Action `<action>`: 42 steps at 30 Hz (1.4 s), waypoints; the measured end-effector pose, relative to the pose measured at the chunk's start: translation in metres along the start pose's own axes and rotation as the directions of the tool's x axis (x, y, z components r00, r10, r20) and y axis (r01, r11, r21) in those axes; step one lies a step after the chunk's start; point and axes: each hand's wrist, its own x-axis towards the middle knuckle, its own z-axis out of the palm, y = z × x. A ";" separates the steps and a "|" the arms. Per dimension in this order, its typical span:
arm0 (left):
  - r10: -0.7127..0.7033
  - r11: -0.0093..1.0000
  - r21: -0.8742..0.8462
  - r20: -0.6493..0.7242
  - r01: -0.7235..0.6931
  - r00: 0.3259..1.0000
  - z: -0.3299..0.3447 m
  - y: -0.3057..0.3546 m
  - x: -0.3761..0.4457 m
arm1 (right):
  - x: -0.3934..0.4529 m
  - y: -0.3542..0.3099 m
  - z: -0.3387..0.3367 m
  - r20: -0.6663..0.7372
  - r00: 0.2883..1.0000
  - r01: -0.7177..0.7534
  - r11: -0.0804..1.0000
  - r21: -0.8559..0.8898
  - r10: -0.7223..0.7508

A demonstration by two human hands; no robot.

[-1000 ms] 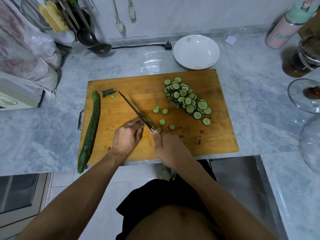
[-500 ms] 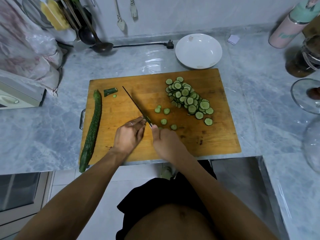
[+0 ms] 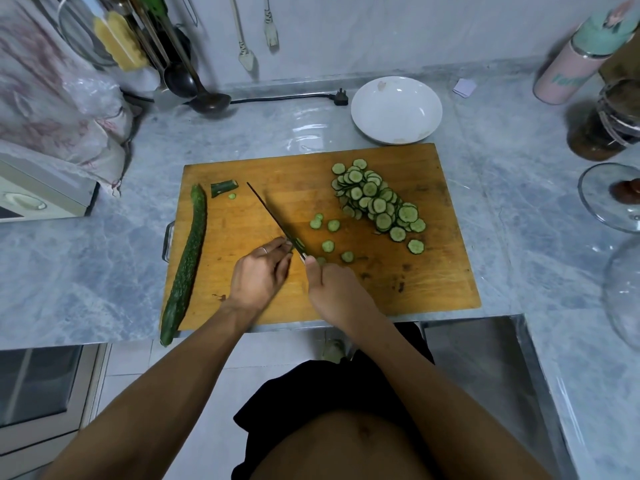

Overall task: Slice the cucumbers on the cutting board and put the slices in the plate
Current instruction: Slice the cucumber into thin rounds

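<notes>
Knife [image 3: 273,220] gripped by right hand [image 3: 337,294]; left hand [image 3: 258,277] pinches cucumber stub at blade; one whole cucumber [image 3: 185,265], one plate [image 3: 396,109].

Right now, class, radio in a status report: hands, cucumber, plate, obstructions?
Right hand grips knife; left hand pinches last cucumber stub at blade. Slices piled on board, plate empty. Whole cucumber uncut. Nothing blocking.

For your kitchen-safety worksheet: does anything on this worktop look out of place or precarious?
Yes. The whole cucumber lies along the board's left edge, its near end overhanging the counter front, so it could roll off. The plate holds no slices yet.
</notes>
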 end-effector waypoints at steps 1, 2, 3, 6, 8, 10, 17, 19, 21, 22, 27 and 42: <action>-0.003 1.000 -0.005 -0.001 0.003 1.000 -0.001 0.001 0.000 | -0.004 0.001 -0.002 -0.001 1.000 0.006 1.000 -0.005 -0.006; -0.004 1.000 -0.008 -0.004 0.004 1.000 -0.002 0.002 0.000 | -0.007 0.003 -0.003 -0.003 1.000 0.009 1.000 -0.005 -0.009; -0.006 1.000 -0.009 -0.002 0.006 1.000 -0.002 0.003 0.000 | -0.009 0.004 -0.004 -0.004 1.000 0.008 1.000 -0.003 -0.008; -0.001 1.000 0.007 0.008 0.001 1.000 -0.003 0.003 0.001 | -0.014 0.004 -0.005 -0.008 1.000 0.014 1.000 0.002 -0.014; 0.006 1.000 0.000 0.013 -0.006 1.000 -0.004 0.003 0.001 | -0.017 0.003 -0.006 -0.001 1.000 0.029 1.000 -0.001 -0.029; 0.015 1.000 -0.008 0.015 -0.015 1.000 -0.005 0.005 0.001 | -0.020 0.000 -0.007 0.001 0.999 0.049 0.999 -0.008 -0.049; -0.021 0.999 -0.025 0.026 0.022 0.999 -0.002 0.003 0.001 | -0.011 0.000 -0.005 -0.006 1.000 -0.006 1.000 0.028 0.006; -0.014 0.999 -0.034 0.020 0.015 1.000 -0.002 0.002 0.001 | -0.004 -0.001 -0.006 0.004 1.000 -0.021 0.999 0.034 0.021; -0.006 1.000 -0.027 0.010 0.006 1.000 -0.002 0.003 0.002 | 0.005 -0.001 -0.002 0.014 0.999 -0.047 0.998 0.038 0.047; 0.001 1.000 -0.019 0.005 -0.001 1.000 -0.002 0.003 0.002 | 0.008 -0.001 0.000 0.013 0.998 -0.056 0.998 0.039 0.056; 0.006 1.000 -0.012 -0.005 -0.006 1.000 -0.002 0.003 0.001 | 0.007 -0.002 0.009 -0.015 0.999 -0.039 0.998 0.039 0.040; -0.078 0.995 0.059 0.051 0.075 0.996 -0.002 0.010 -0.009 | 0.000 0.001 -0.009 0.018 1.000 0.009 1.000 0.016 -0.009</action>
